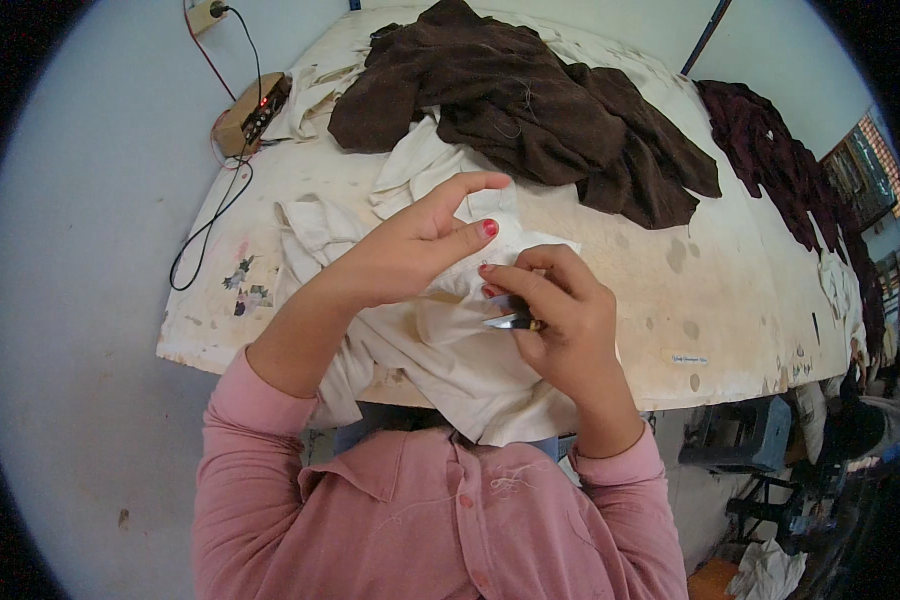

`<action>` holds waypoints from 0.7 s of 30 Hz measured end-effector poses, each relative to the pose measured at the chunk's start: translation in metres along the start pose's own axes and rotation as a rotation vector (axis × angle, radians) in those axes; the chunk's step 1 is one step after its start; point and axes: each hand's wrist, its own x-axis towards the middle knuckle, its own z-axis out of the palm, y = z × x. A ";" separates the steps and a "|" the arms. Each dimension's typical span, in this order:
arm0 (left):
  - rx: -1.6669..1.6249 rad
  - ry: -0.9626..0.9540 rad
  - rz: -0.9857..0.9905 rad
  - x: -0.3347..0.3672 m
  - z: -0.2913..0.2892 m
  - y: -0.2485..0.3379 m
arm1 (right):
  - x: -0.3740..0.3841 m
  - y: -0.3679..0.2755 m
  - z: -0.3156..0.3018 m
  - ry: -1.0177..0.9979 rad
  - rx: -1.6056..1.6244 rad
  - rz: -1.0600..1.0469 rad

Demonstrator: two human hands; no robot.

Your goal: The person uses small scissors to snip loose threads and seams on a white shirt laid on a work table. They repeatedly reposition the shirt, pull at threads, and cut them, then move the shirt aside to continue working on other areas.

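A cream-white garment (450, 335) lies rumpled before me and hangs over the table's near edge. Above it is my left hand (425, 240), index finger stretched out and thumb apart from it; its other fingers are mostly hidden. My right hand (565, 300) is closed around small thread snips (510, 322), whose shiny pointed blade sticks out to the left from under the fingers. The tips of its thumb and forefinger are close together over the cloth, near my left thumb. Whether they pinch a thread is too small to tell.
A dark brown garment (530, 100) is heaped at the far side of the table (660, 340). Maroon cloth (770, 160) drapes along the right edge. A brown box with wires (250, 115) sits at the left by the wall. A grey-blue stool (740, 435) stands below right.
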 end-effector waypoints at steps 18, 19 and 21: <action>0.097 -0.011 0.122 -0.002 -0.007 -0.013 | -0.014 0.040 -0.014 0.250 0.168 0.492; 0.048 -0.020 0.088 -0.002 -0.008 -0.013 | -0.020 0.043 -0.018 0.232 0.068 0.519; -0.042 -0.040 0.015 0.002 -0.012 -0.014 | -0.027 0.040 -0.017 0.174 0.143 0.500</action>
